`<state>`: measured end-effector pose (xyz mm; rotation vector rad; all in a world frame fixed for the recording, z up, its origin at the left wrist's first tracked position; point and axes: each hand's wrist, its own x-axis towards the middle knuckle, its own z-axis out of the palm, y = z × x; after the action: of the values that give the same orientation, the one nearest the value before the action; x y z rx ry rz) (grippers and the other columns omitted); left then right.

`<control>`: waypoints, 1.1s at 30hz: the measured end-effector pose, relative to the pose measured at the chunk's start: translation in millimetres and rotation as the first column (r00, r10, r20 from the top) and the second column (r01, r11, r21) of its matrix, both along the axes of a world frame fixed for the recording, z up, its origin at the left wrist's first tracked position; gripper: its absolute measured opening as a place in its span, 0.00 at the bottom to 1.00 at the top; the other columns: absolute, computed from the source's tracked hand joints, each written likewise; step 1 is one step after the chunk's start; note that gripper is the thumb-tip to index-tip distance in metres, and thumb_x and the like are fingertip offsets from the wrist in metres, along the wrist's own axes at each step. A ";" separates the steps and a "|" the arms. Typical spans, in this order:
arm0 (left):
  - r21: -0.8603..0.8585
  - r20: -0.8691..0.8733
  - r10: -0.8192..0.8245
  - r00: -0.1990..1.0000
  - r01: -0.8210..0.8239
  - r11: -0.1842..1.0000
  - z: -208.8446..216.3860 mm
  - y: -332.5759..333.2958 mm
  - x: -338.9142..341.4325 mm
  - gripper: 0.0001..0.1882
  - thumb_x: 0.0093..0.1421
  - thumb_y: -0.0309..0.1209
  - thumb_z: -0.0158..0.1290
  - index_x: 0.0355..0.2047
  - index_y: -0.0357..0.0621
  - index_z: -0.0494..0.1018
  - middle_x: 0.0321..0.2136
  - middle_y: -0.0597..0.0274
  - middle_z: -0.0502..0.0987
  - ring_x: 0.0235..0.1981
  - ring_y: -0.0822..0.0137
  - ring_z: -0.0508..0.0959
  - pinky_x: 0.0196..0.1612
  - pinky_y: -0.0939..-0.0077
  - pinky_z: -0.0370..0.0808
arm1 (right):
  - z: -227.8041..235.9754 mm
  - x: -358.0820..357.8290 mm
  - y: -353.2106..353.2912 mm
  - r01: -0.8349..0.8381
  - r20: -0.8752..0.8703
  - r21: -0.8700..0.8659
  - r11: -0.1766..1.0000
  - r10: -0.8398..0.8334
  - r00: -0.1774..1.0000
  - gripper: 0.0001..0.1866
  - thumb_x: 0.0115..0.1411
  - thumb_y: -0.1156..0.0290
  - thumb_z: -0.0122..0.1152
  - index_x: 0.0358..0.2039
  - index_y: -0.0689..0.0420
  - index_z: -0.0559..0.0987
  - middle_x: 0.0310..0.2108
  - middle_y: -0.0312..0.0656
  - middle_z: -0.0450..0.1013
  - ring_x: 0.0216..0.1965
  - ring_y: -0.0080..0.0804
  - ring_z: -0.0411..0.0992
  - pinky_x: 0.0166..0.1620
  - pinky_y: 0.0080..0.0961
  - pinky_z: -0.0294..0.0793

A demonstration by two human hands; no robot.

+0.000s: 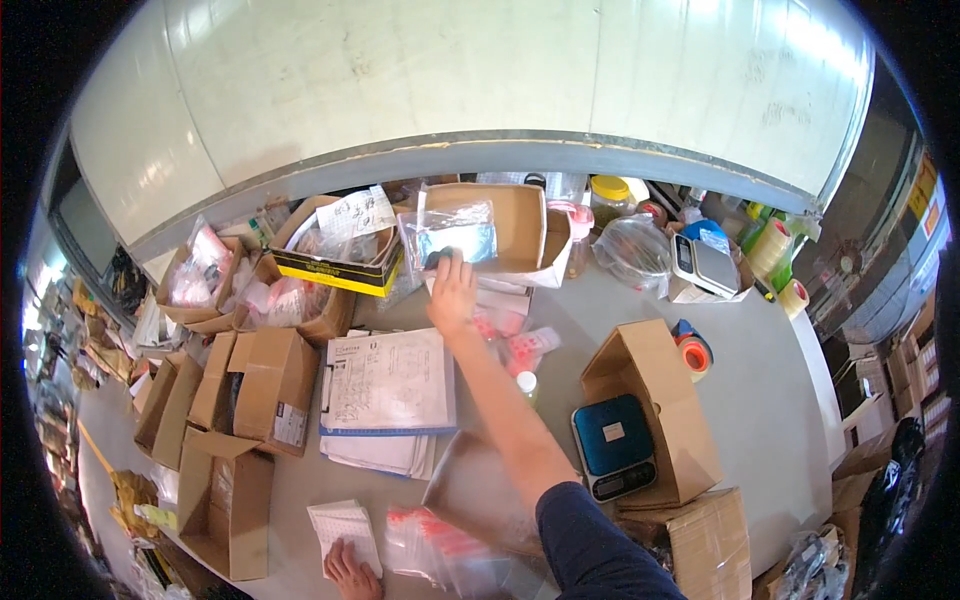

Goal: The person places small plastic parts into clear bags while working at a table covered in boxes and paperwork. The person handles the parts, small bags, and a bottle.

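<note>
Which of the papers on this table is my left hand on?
The small white paper nearest you: fingers of your left hand lie on it. The larger sheets on the clipboard, farther away, have no hand on them.

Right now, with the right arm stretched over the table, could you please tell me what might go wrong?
The white-capped bottle appears right beside the right forearm, so drawing the arm back might knock it over. The silver-topped scale at the upper right seems propped on a small cardboard box, so a bump could tip it. Sliding the left hand might shift the white papers beneath it into the nearby clear bags.
</note>
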<state>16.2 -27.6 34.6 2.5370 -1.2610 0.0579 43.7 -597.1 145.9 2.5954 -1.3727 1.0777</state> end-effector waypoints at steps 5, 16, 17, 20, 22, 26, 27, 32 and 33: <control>-0.004 0.012 -0.003 1.000 0.003 1.000 -3.8 1.3 1.9 0.28 0.56 0.29 0.45 0.59 0.37 0.61 0.61 0.41 0.60 0.63 0.41 0.58 0.65 0.42 0.49 | -6.2 0.2 -14.7 0.015 0.091 -0.151 0.988 -0.001 0.996 0.38 0.49 0.69 0.65 0.60 0.64 0.64 0.67 0.56 0.55 0.51 0.44 0.65 0.55 0.38 0.64; 0.021 0.017 -0.008 1.000 0.008 1.000 3.7 -1.3 -1.4 0.29 0.55 0.27 0.45 0.59 0.38 0.61 0.62 0.42 0.60 0.63 0.42 0.58 0.66 0.42 0.49 | 3.1 4.5 -9.9 0.025 0.180 -0.126 0.992 -0.002 0.984 0.39 0.47 0.74 0.63 0.61 0.65 0.62 0.63 0.54 0.59 0.51 0.45 0.65 0.54 0.36 0.65; 0.021 0.016 -0.012 1.000 0.011 1.000 5.1 -2.9 -1.9 0.29 0.55 0.27 0.45 0.59 0.38 0.61 0.62 0.42 0.60 0.63 0.42 0.58 0.66 0.42 0.49 | 2.7 3.7 -11.2 0.005 0.179 -0.100 0.995 0.013 0.984 0.40 0.46 0.75 0.64 0.62 0.65 0.61 0.63 0.54 0.59 0.51 0.46 0.65 0.54 0.37 0.65; 0.016 -0.002 -0.005 1.000 0.005 1.000 6.5 -2.9 -1.9 0.29 0.55 0.28 0.45 0.59 0.38 0.61 0.62 0.42 0.60 0.63 0.42 0.58 0.66 0.42 0.49 | 4.8 3.9 -9.3 -0.025 0.196 -0.061 0.998 0.037 0.980 0.43 0.44 0.75 0.65 0.62 0.66 0.60 0.63 0.55 0.59 0.52 0.47 0.65 0.55 0.37 0.65; 0.017 -0.007 0.002 1.000 -0.002 1.000 3.5 -1.2 -0.7 0.29 0.55 0.29 0.45 0.59 0.38 0.62 0.62 0.42 0.60 0.63 0.42 0.58 0.66 0.42 0.49 | 5.3 4.3 -10.3 -0.029 0.213 -0.051 0.998 0.040 0.976 0.44 0.43 0.76 0.66 0.62 0.66 0.60 0.63 0.55 0.59 0.52 0.48 0.65 0.55 0.38 0.65; 0.023 0.000 0.004 1.000 -0.004 1.000 2.5 -0.4 -0.4 0.29 0.56 0.30 0.45 0.59 0.38 0.61 0.62 0.42 0.60 0.63 0.42 0.58 0.66 0.42 0.49 | 7.8 6.7 -10.1 -0.013 0.212 -0.052 0.999 0.024 0.977 0.44 0.43 0.75 0.66 0.62 0.67 0.60 0.63 0.57 0.58 0.53 0.48 0.64 0.55 0.38 0.65; 0.024 -0.004 0.008 1.000 -0.008 1.000 3.7 0.7 -1.4 0.29 0.56 0.30 0.45 0.59 0.38 0.61 0.62 0.42 0.60 0.63 0.41 0.58 0.66 0.42 0.49 | 9.7 8.0 -7.1 -0.032 0.212 -0.020 0.999 0.036 0.977 0.44 0.43 0.75 0.66 0.62 0.68 0.60 0.64 0.57 0.58 0.53 0.48 0.64 0.55 0.39 0.65; 0.023 -0.016 -0.006 1.000 0.007 1.000 5.3 -2.9 -0.5 0.29 0.56 0.29 0.45 0.59 0.38 0.61 0.62 0.42 0.60 0.63 0.41 0.57 0.66 0.42 0.48 | 5.2 14.1 -4.1 0.000 0.224 -0.063 0.998 0.015 0.974 0.45 0.41 0.75 0.67 0.62 0.67 0.59 0.63 0.58 0.57 0.53 0.52 0.64 0.56 0.43 0.64; 0.015 -0.017 -0.003 1.000 0.004 1.000 3.5 -3.0 -0.1 0.29 0.56 0.29 0.45 0.59 0.37 0.62 0.62 0.42 0.60 0.63 0.41 0.58 0.66 0.42 0.49 | 4.3 15.0 -3.3 0.008 0.197 -0.067 0.998 0.005 0.980 0.46 0.41 0.74 0.68 0.62 0.68 0.59 0.64 0.59 0.55 0.54 0.53 0.64 0.57 0.44 0.63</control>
<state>16.0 -30.6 38.1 2.5429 -1.2643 0.0257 58.7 -600.4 150.2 2.4969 -1.3466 1.3880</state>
